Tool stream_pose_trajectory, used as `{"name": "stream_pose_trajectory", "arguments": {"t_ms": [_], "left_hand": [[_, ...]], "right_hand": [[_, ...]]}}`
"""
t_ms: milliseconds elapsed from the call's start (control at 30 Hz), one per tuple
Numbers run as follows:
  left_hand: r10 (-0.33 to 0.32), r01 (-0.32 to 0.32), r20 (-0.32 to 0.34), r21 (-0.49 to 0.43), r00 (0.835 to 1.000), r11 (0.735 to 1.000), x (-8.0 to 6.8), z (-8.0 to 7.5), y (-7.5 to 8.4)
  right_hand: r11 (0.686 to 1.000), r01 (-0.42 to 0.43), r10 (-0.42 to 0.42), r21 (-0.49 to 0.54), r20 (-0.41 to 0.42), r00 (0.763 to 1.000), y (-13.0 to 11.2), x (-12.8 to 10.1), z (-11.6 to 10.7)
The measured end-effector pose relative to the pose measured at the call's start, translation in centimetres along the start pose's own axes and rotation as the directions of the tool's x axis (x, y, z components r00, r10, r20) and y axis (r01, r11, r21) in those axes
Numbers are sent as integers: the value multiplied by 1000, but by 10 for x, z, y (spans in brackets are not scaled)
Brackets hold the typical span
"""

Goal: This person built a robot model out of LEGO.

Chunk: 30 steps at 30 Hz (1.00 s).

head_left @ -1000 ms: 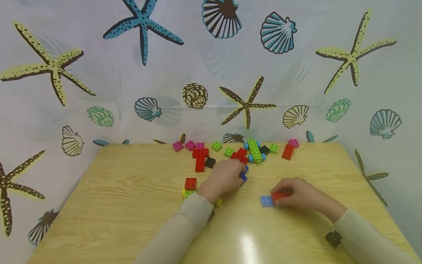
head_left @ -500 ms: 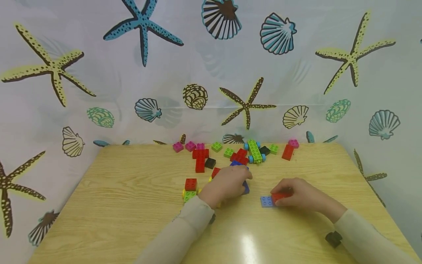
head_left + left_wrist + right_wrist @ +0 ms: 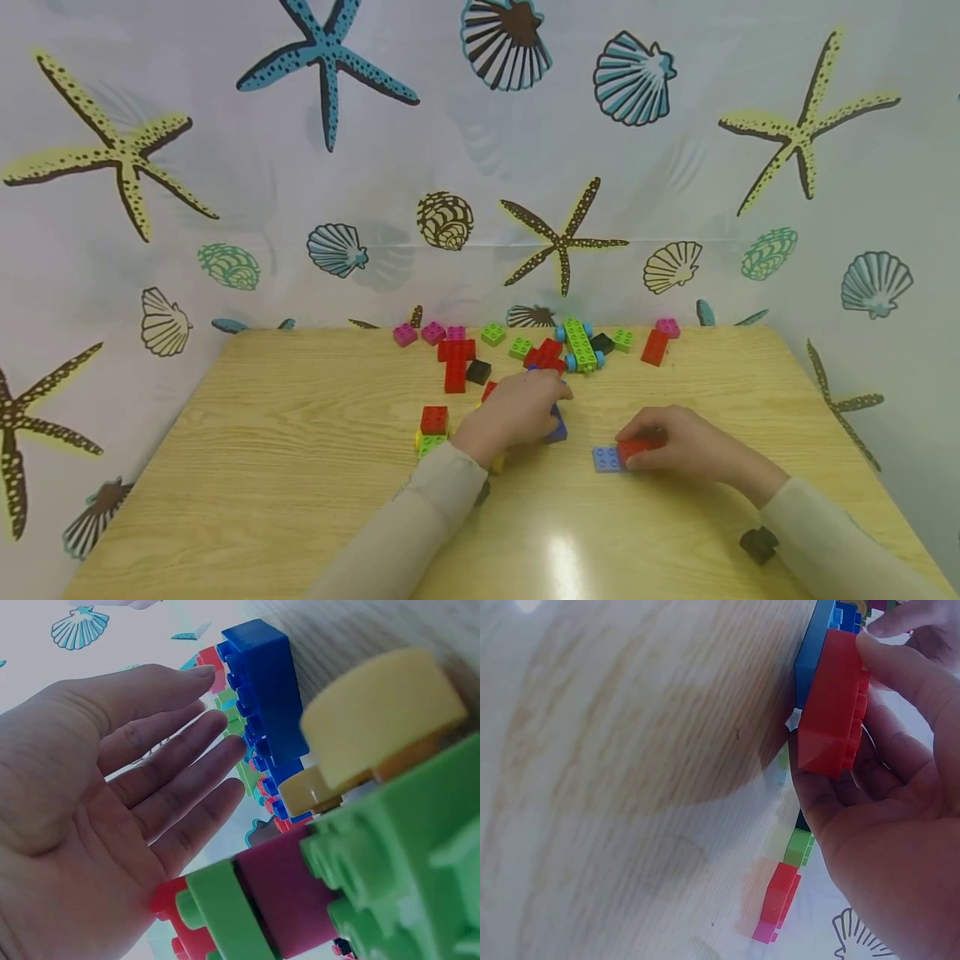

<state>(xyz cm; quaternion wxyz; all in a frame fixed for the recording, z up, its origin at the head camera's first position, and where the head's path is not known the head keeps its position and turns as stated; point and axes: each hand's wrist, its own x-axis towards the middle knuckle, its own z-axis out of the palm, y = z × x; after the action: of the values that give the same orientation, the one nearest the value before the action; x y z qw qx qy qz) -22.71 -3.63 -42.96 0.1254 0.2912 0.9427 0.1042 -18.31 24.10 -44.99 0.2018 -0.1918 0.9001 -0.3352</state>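
Head view: right hand (image 3: 690, 446) at bench (image 3: 300, 467) front right, fingers pinching red brick (image 3: 633, 447) atop light-blue plate (image 3: 606, 458). Left hand (image 3: 517, 412) at bench centre, fingers straight, relaxed, beside dark-blue brick (image 3: 558, 427). Loose bricks (image 3: 525, 346) along far edge.

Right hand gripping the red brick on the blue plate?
Yes: the right hand has thumb and fingers pinched around the red brick sitting on the blue plate.

loose bricks (image 3: 525, 346) crowd far table edge; near table (image 3: 262, 467) bare.
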Motion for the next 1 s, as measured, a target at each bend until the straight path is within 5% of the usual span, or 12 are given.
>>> {"name": "stream_pose_trajectory", "arguments": {"t_ms": [333, 567, 1000], "left_hand": [[-46, 44, -27, -53, 999, 998, 10, -12, -7], [-116, 111, -18, -184, 993, 977, 16, -23, -19], [-144, 123, -52, -287, 988, 950, 35, -43, -42]], "right_hand": [[1000, 4, -4, 16, 13, 1000, 1, 0, -2], [1000, -1, 0, 12, 18, 1000, 1, 0, -2], [1000, 11, -11, 6, 15, 1000, 3, 0, -2]]}}
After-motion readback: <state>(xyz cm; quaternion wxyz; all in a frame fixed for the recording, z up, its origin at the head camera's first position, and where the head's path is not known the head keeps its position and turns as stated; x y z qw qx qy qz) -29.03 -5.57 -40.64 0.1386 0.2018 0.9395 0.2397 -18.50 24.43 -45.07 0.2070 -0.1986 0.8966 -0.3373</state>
